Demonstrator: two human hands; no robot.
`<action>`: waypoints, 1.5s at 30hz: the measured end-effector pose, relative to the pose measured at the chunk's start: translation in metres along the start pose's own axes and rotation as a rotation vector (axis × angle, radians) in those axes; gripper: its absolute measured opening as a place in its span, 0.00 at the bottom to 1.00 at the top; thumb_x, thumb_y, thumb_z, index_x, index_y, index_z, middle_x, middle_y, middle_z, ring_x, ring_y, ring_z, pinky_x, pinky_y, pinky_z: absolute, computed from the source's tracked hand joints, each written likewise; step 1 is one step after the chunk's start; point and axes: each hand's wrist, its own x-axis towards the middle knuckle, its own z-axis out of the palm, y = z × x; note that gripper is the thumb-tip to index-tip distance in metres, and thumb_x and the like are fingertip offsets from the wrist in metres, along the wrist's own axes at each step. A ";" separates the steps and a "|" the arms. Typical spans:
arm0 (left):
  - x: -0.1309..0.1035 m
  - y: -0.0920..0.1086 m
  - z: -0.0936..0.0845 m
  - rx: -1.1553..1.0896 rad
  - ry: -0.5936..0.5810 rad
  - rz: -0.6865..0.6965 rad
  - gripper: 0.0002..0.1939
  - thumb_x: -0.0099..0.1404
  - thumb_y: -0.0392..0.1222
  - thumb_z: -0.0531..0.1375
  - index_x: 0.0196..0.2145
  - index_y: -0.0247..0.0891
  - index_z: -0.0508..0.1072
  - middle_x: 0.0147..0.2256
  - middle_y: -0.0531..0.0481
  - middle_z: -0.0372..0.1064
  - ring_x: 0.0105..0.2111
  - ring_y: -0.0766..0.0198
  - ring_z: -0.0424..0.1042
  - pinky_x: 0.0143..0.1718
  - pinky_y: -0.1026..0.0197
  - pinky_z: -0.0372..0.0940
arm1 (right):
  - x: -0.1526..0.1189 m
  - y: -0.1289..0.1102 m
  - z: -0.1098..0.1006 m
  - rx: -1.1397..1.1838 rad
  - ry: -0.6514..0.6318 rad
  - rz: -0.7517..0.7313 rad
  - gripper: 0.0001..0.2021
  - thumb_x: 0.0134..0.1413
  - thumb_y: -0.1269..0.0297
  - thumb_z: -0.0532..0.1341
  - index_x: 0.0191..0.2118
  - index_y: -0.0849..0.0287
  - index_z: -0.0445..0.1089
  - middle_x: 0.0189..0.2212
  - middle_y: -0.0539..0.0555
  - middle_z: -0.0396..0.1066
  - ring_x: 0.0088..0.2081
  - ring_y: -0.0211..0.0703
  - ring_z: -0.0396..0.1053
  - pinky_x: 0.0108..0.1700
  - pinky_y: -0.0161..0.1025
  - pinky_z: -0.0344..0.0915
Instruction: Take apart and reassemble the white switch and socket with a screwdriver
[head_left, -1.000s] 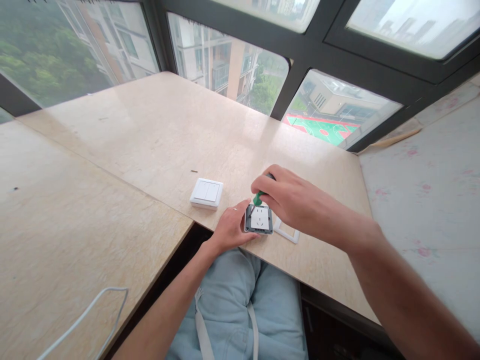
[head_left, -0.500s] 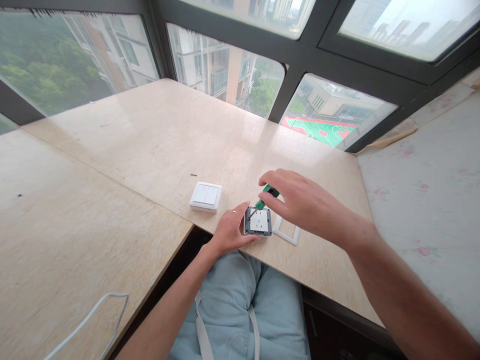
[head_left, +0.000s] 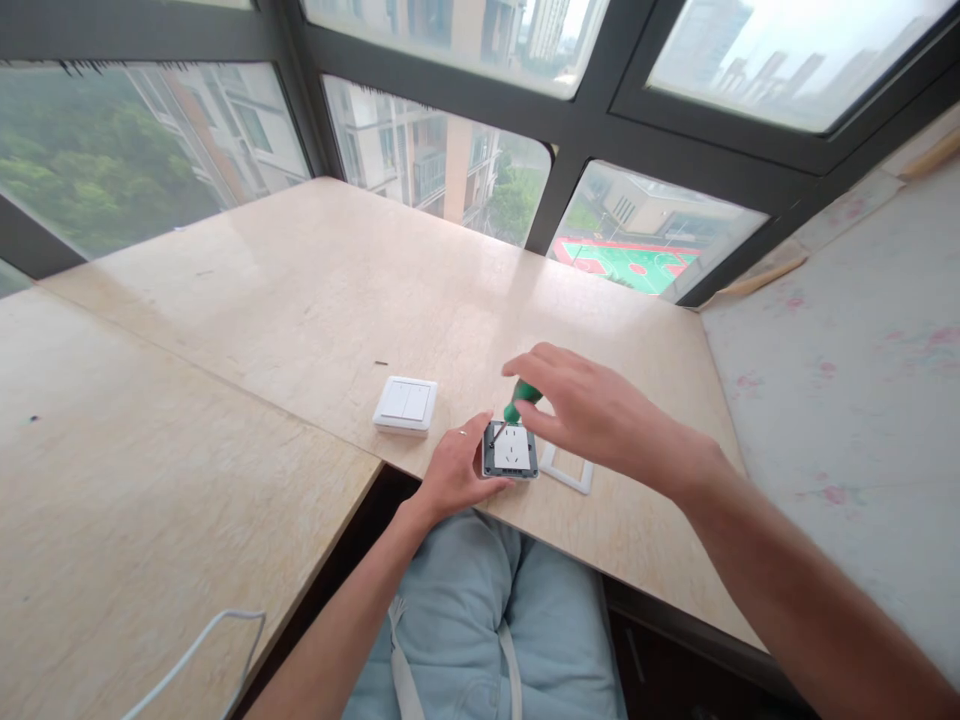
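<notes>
A wall socket (head_left: pixel 512 450) with a white centre and dark grey frame lies face up near the counter's front edge. My left hand (head_left: pixel 459 468) grips it from the left, thumb along the near side and fingers at the far side. In my right hand (head_left: pixel 574 400) is a green-handled screwdriver (head_left: pixel 523 398), slanting down so that its tip meets the left part of the socket's frame. Just right of the socket lies a white cover frame (head_left: pixel 568 470), partly under my right hand in this view.
A white double light switch (head_left: pixel 406 404) sits left of the socket, with a small dark screw-like piece (head_left: pixel 381 363) behind it. A white cable (head_left: pixel 199 638) lies on the left counter (head_left: pixel 150 480). Windows border the far side; a papered wall (head_left: pixel 832 440) stands at right.
The whole view has shifted slightly. My right hand has turned a little around the screwdriver handle, while my left hand keeps its grip on the socket.
</notes>
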 end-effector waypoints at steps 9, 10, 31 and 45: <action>0.001 0.004 -0.003 -0.007 -0.003 -0.006 0.47 0.55 0.53 0.72 0.66 0.39 0.55 0.61 0.35 0.64 0.59 0.40 0.67 0.57 0.40 0.63 | 0.005 -0.009 0.011 -0.137 0.048 0.250 0.25 0.65 0.45 0.56 0.52 0.64 0.70 0.38 0.68 0.77 0.35 0.60 0.78 0.32 0.46 0.68; 0.001 0.004 -0.003 -0.005 -0.007 -0.012 0.48 0.55 0.52 0.72 0.66 0.39 0.54 0.62 0.35 0.63 0.59 0.40 0.67 0.58 0.40 0.62 | 0.007 -0.009 0.011 -0.192 0.041 0.336 0.25 0.66 0.44 0.54 0.46 0.65 0.73 0.31 0.66 0.77 0.33 0.60 0.77 0.31 0.46 0.67; 0.000 -0.001 0.001 0.010 0.005 -0.003 0.49 0.55 0.54 0.71 0.67 0.40 0.53 0.62 0.36 0.63 0.59 0.39 0.66 0.58 0.40 0.61 | -0.005 0.002 -0.007 0.101 -0.087 -0.102 0.18 0.62 0.75 0.56 0.56 0.59 0.69 0.53 0.62 0.72 0.52 0.49 0.73 0.48 0.41 0.68; 0.001 0.003 -0.002 0.012 0.002 0.010 0.49 0.56 0.54 0.71 0.67 0.42 0.52 0.60 0.38 0.65 0.56 0.42 0.70 0.55 0.43 0.64 | -0.009 0.010 -0.003 0.117 -0.086 -0.167 0.17 0.57 0.76 0.61 0.52 0.60 0.68 0.62 0.66 0.63 0.61 0.53 0.66 0.55 0.44 0.68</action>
